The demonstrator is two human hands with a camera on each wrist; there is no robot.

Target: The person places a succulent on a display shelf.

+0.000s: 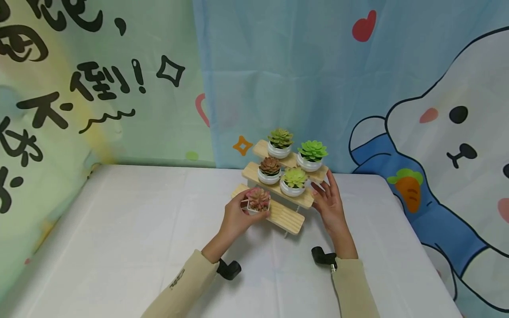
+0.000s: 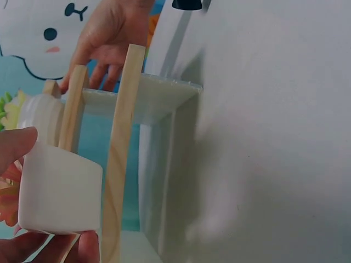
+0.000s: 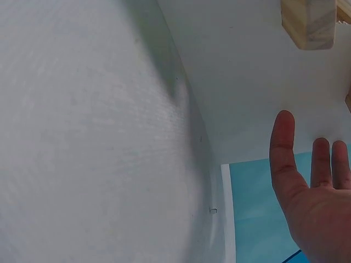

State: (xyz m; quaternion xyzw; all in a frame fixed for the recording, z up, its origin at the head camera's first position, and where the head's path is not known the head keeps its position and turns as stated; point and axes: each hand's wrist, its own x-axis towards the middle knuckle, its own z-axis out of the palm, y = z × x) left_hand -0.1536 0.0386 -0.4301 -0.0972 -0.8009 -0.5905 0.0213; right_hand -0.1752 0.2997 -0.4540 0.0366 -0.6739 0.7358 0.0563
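A three-tier display stand with pale wooden shelves (image 1: pixel 284 216) stands on the white table. My left hand (image 1: pixel 234 218) holds a pink succulent (image 1: pixel 258 198) in a white angular pot (image 2: pixel 60 192), thumb on one side and fingers on the other. In the left wrist view the pot overlaps the lowest shelf (image 2: pixel 122 142). My right hand (image 1: pixel 332 210) is at the stand's right side, its fingers extended alongside the white side panel (image 3: pixel 258 82). On the middle shelf are a brown succulent (image 1: pixel 269 166) and a yellow-green one (image 1: pixel 295 177).
The top shelf bears a dull green succulent (image 1: pixel 280 138) and a bright green one (image 1: pixel 313 151), both in round white pots. Behind the table (image 1: pixel 119 247) hangs a printed cloth backdrop (image 1: pixel 278 66). Black wrist cameras (image 1: pixel 229 269) jut out beside both sleeves.
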